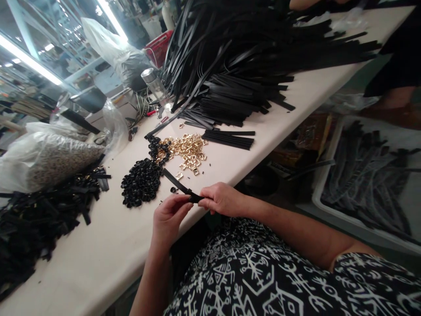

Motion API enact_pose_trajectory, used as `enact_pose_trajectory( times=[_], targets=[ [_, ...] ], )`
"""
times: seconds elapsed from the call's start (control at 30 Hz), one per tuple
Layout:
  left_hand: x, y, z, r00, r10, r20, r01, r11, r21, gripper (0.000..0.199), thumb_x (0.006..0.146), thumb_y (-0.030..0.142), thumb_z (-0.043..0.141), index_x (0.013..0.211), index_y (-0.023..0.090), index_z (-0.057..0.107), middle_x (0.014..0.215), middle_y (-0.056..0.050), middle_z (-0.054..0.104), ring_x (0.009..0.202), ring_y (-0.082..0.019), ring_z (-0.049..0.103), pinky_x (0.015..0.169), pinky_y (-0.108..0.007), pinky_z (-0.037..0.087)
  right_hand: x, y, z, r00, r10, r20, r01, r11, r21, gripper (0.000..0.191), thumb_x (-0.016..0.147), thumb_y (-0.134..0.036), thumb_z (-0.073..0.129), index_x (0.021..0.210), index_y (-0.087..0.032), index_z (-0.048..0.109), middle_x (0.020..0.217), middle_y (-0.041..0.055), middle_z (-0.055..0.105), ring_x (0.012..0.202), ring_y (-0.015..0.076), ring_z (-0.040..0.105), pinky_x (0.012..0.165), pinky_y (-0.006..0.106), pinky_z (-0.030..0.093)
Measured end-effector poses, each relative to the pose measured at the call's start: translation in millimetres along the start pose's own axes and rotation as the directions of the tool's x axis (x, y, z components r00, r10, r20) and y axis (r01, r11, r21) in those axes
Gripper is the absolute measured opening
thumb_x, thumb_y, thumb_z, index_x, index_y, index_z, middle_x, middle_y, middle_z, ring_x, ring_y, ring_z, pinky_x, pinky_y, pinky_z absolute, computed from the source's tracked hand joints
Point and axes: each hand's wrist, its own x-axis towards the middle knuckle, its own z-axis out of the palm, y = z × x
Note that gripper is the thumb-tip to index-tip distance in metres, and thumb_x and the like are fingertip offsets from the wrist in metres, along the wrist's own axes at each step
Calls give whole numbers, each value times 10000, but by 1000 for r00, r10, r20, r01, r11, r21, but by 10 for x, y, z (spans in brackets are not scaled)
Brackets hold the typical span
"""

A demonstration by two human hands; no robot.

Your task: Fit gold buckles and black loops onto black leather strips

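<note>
My left hand [169, 216] and my right hand [221, 198] meet at the near edge of a pale table [108, 245], both pinching the near end of a thin black strap [177, 183]. The strap runs away from me up to the left, toward a heap of small black loops [141, 182]. Just beyond lies a pile of gold metal buckles [187, 151]. A short bundle of black straps [228, 138] lies to the right of the buckles.
A huge heap of long black straps [250, 57] covers the far right of the table. Finished black pieces [36, 219] are piled at the left, beside a clear bag of small parts [42, 160]. A white bin of straps [371, 175] stands on the floor at right.
</note>
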Motion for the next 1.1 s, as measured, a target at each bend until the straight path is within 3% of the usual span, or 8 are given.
enact_pose_trajectory(
  times=[0.2,0.3,0.4,0.6,0.73,0.83,0.93,1.1],
  targets=[
    [-50,-86,2,997,-76,-8,76,996,-49,208,706,290,802,900,218,778,779,-29,725,662,-169,649,644,-291,556,-32,-28,46,999,-32,-11,29,977,-211,182,916,-248,631,750,-175,628,653,9,659,612,138,581,562,240,336],
    [-64,-47,43,999,35,23,-37,993,111,175,735,274,781,907,240,791,876,-49,733,794,-193,666,727,-297,551,-45,-11,81,1000,-19,0,18,950,-312,177,909,-280,650,770,-171,634,732,44,689,675,165,604,570,255,329],
    [-85,-16,96,992,99,82,-113,976,186,155,745,261,772,899,249,792,900,-52,727,844,-201,666,762,-298,547,-61,20,106,1000,7,30,0,974,-225,189,925,-253,628,759,-161,629,684,25,671,634,150,599,570,244,349],
    [-113,-112,185,999,23,23,-25,998,54,158,748,256,772,899,229,730,864,-22,717,806,-187,673,769,-300,552,-96,57,140,999,-42,14,41,998,38,177,905,-57,555,1023,-144,655,823,19,700,744,142,630,708,238,449],
    [-109,-88,213,990,139,21,-140,959,248,84,772,263,752,853,245,760,842,-28,700,770,-181,649,714,-282,529,-114,68,130,993,-105,49,98,987,131,151,899,-138,613,1046,-140,646,953,48,701,837,164,623,768,257,472],
    [-107,-56,231,984,175,35,-178,941,287,101,811,250,713,893,260,770,863,-29,708,799,-182,654,738,-282,524,-107,89,139,998,-54,15,50,975,218,93,905,-200,627,972,-144,659,836,18,686,751,148,610,697,238,477],
    [-116,-72,255,988,145,57,-154,967,201,134,833,240,693,946,247,765,920,-39,720,865,-185,660,805,-294,522,-94,110,162,997,46,-59,-26,953,302,101,921,-213,596,906,-143,666,779,11,682,688,129,621,638,217,477],
    [-100,-135,282,988,-152,10,150,956,-253,191,784,323,769,910,203,688,768,-8,704,651,-117,636,649,-225,526,-102,97,164,994,90,-64,-56,911,408,169,947,-253,536,918,-137,656,763,7,677,570,95,640,534,180,467]
  ],
)
